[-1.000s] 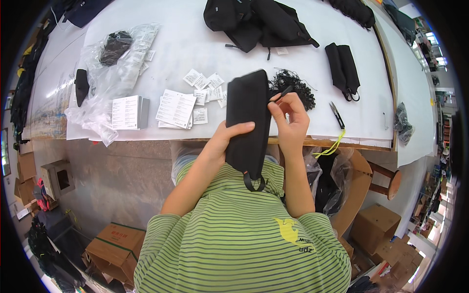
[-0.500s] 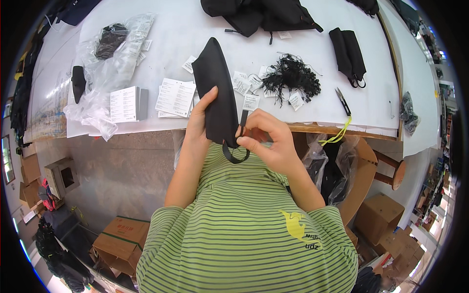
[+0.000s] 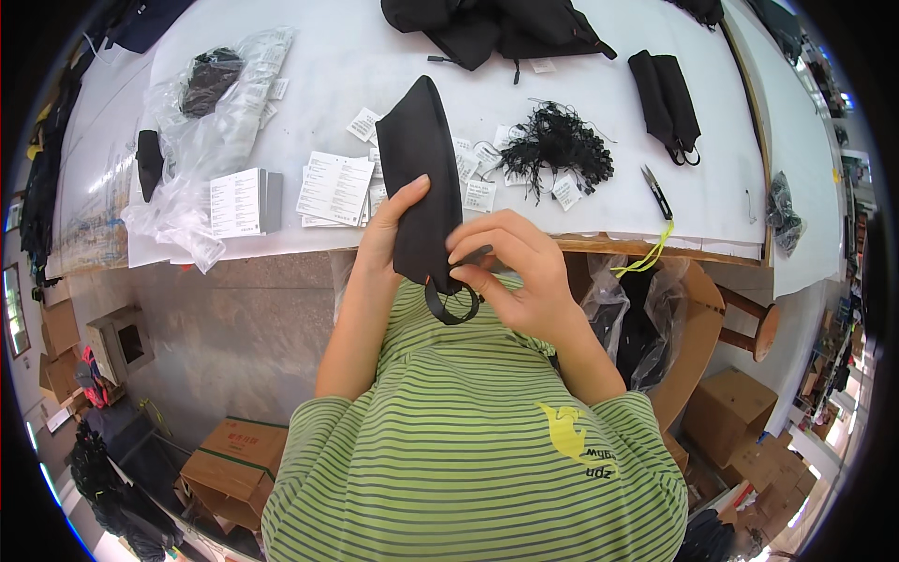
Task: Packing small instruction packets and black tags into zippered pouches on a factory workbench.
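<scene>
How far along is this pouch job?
Looks done: two black pouches set aside at the table's far right. In hand: left hand holds a black pouch while right hand works its loop. Left: a pile of black strings and loose tags.

The black pouch (image 3: 423, 187) has been lifted off the desk (image 3: 375, 66) and drawn in toward the chest, tilted with its top leaning left. The right hand (image 3: 520, 276) has been shifted from its upper edge down to the loop (image 3: 452, 304) at its lower end.
</scene>
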`<move>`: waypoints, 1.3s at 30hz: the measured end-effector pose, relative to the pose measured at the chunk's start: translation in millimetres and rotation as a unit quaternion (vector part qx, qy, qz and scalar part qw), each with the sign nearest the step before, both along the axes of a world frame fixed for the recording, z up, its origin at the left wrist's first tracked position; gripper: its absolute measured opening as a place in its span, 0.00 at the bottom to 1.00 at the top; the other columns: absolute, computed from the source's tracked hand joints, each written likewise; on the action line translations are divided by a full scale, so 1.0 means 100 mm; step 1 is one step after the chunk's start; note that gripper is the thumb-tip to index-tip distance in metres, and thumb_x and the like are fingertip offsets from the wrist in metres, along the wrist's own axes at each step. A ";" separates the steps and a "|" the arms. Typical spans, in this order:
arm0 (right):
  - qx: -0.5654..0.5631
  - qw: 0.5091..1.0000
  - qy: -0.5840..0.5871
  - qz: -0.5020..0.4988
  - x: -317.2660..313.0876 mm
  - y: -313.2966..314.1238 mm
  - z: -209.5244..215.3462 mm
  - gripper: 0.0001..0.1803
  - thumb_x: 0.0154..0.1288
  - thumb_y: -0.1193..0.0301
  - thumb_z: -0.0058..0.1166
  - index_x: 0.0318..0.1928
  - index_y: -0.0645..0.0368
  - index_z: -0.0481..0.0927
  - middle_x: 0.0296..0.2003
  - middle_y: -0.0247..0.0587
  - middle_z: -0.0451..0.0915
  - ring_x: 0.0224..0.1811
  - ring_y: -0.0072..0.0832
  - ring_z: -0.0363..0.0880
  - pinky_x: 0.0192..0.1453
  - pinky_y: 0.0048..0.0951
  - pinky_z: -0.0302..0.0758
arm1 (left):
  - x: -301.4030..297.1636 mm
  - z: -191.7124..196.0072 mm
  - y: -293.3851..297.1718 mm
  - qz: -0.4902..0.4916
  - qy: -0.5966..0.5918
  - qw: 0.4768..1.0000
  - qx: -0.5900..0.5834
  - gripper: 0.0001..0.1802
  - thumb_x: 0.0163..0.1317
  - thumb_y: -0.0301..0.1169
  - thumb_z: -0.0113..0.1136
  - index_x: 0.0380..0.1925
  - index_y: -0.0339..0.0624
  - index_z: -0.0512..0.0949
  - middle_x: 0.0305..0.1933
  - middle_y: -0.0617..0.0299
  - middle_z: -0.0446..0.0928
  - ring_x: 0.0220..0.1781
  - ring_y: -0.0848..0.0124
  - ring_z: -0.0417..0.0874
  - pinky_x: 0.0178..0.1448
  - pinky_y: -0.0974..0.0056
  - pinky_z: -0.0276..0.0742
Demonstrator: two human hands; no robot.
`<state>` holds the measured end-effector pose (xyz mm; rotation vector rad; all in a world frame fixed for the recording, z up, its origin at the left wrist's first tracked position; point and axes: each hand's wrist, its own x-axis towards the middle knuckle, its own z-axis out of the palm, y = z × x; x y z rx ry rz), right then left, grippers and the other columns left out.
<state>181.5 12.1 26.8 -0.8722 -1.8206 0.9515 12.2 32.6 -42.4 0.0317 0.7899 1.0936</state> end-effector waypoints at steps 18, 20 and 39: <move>-0.003 0.989 -0.006 -0.151 0.08 0.45 0.02 0.08 0.52 0.75 0.64 0.32 0.61 0.78 0.29 0.33 0.70 0.24 0.19 0.66 0.26 0.19 0.62 | 0.03 0.08 -0.14 -0.129 0.044 0.982 0.127 0.30 0.51 0.30 0.67 0.54 0.32 0.71 0.48 0.58 0.77 0.47 0.70 0.80 0.50 0.68 0.78; -0.031 0.997 0.011 -0.073 0.02 0.31 -0.06 0.08 0.53 0.74 0.64 0.32 0.61 0.78 0.28 0.33 0.69 0.24 0.20 0.65 0.27 0.20 0.62 | 0.02 0.08 -0.13 -0.060 -0.043 0.992 0.103 0.24 0.58 0.32 0.62 0.52 0.32 0.72 0.46 0.56 0.79 0.45 0.68 0.82 0.48 0.67 0.80; 0.020 0.987 -0.094 -0.131 0.01 -0.20 -0.17 0.23 0.49 0.71 0.67 0.48 0.55 0.79 0.51 0.45 0.76 0.50 0.36 0.77 0.46 0.30 0.77 | 0.18 0.24 -0.06 0.127 -0.008 0.991 0.042 0.19 0.67 0.37 0.54 0.53 0.38 0.71 0.53 0.58 0.76 0.55 0.66 0.77 0.57 0.60 0.75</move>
